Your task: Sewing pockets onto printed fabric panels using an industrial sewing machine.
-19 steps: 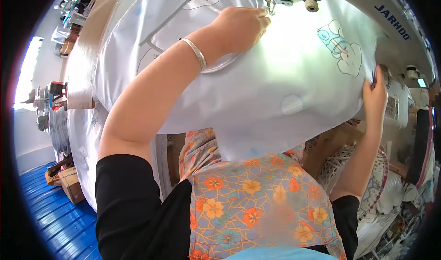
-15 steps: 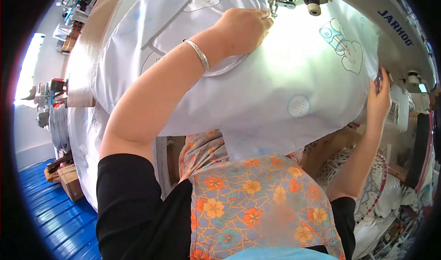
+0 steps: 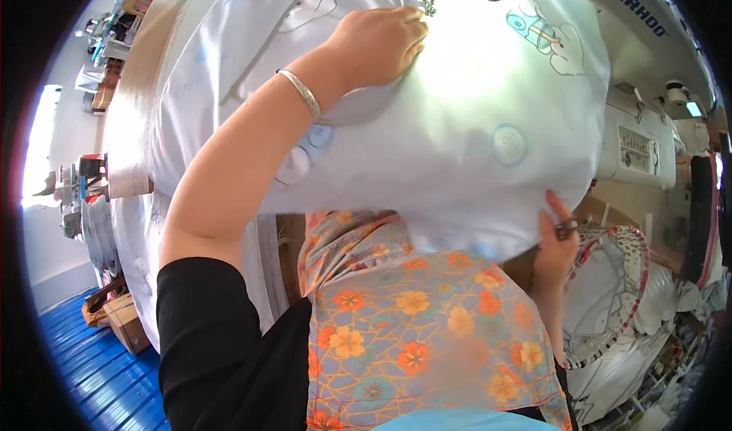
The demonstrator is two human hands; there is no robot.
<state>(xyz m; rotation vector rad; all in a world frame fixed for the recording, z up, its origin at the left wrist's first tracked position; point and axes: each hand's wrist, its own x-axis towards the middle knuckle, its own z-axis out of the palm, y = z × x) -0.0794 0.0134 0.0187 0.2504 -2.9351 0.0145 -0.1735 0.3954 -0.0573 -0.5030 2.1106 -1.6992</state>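
Observation:
A large white cloth (image 3: 427, 157) with cartoon prints is spread over the sewing machine's bed and hangs toward my lap. Close to the needle and presser foot (image 3: 429, 6), my left hand (image 3: 385, 46) lies on this cloth with bent fingers, seemingly gripping it; the fingertips' underside is hidden. My right hand (image 3: 555, 244) is at the cloth's lower right edge, thumb and index finger apart. Lodged in its fingers is a small dark tool (image 3: 566, 229), perhaps thread snips; its shape is not clear.
The pale machine arm (image 3: 618, 19) overhangs the far right, its lamp lighting the cloth. Below right, a round-rimmed basket (image 3: 646, 267) stands by white material. A cardboard box (image 3: 126, 320) rests on the blue floor (image 3: 84, 362) at left. The table edge (image 3: 130, 126) curves along the left.
My right hand has come down and left from the cloth's right side to its lower edge. The prints and my left hand appear shifted slightly left and upward in view.

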